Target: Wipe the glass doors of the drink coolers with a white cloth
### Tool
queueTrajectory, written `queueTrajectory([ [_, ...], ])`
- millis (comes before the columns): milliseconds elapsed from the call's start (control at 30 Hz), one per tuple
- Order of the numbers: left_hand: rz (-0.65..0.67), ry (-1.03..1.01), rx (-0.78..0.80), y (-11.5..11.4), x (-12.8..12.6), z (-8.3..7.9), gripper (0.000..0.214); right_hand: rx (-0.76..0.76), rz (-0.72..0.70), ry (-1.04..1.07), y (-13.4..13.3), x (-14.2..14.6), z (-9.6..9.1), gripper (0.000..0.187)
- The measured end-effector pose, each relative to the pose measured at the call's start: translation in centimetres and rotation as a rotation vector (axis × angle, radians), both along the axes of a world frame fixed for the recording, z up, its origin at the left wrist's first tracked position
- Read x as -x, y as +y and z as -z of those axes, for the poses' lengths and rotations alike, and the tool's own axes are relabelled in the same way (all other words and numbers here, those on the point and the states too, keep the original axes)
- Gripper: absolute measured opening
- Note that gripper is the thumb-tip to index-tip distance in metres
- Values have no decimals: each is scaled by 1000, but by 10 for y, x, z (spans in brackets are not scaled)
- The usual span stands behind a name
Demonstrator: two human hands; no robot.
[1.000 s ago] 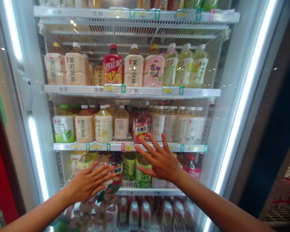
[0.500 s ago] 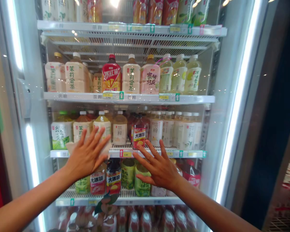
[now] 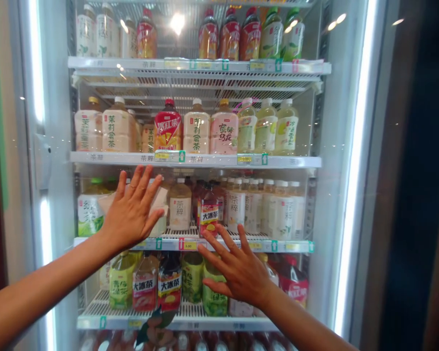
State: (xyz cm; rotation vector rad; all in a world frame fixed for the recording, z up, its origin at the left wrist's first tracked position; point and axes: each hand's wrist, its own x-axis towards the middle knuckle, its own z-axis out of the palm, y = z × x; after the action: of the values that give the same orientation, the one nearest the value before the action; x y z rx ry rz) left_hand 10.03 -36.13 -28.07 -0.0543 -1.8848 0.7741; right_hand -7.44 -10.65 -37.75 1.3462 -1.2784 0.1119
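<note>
A white wiping cloth [image 3: 161,201] lies under my left hand [image 3: 131,209], pressed flat on the glass door of a drinks fridge. The fingers of that hand are stretched and spread, and the cloth's edges show on both sides of it. Lower and to the right, my right hand [image 3: 237,268] is spread against the glass with nothing in it. Behind its fingertips stands a dark red tea bottle [image 3: 209,209], inside the fridge. A green-labelled bottle [image 3: 89,214] shows left of the cloth. The cloth's middle is hidden by my hand.
Shelves [image 3: 197,160] of bottled teas fill the fridge behind the glass. Bright light strips [image 3: 354,161] run down both sides. A lock-like fitting [image 3: 43,161] is at the left frame. A leaf-shaped sticker [image 3: 155,326] is low on the glass.
My left hand has moved up the glass with the cloth under it, relative to the shelves. My right hand stays spread in nearly the same place. The view has tilted upward a little.
</note>
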Motion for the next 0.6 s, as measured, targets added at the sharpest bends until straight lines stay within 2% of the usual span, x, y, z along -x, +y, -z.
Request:
queueTrajectory([
  [33,-4,17,-13,1,-1,-1,87,2,-4,-1,0,0,0,76],
  [67,3,-6,19,2,-3,6,87,4,-8,-2,0,0,0,76],
  [167,57,-212,284,4,-9,38,84,4,-17,-5,0,-1,-1,75],
  [200,65,-271,355,4,-10,42,83,4,-22,-4,0,-1,-1,74],
  [233,64,-296,385,4,-9,40,81,6,-25,-3,0,-2,-2,73],
  [267,52,-277,362,4,-7,31,81,9,-29,-1,0,-2,-2,72],
  [367,-6,-73,144,9,5,-15,83,13,-36,3,1,-2,-3,70],
  [433,-12,-17,85,17,12,-30,85,13,-42,0,0,-1,-2,69],
  [467,-6,-46,106,21,14,-28,86,15,-46,-5,-1,-1,-1,70],
  [600,60,-316,367,34,13,7,80,27,-90,-11,-2,-1,1,69],
])
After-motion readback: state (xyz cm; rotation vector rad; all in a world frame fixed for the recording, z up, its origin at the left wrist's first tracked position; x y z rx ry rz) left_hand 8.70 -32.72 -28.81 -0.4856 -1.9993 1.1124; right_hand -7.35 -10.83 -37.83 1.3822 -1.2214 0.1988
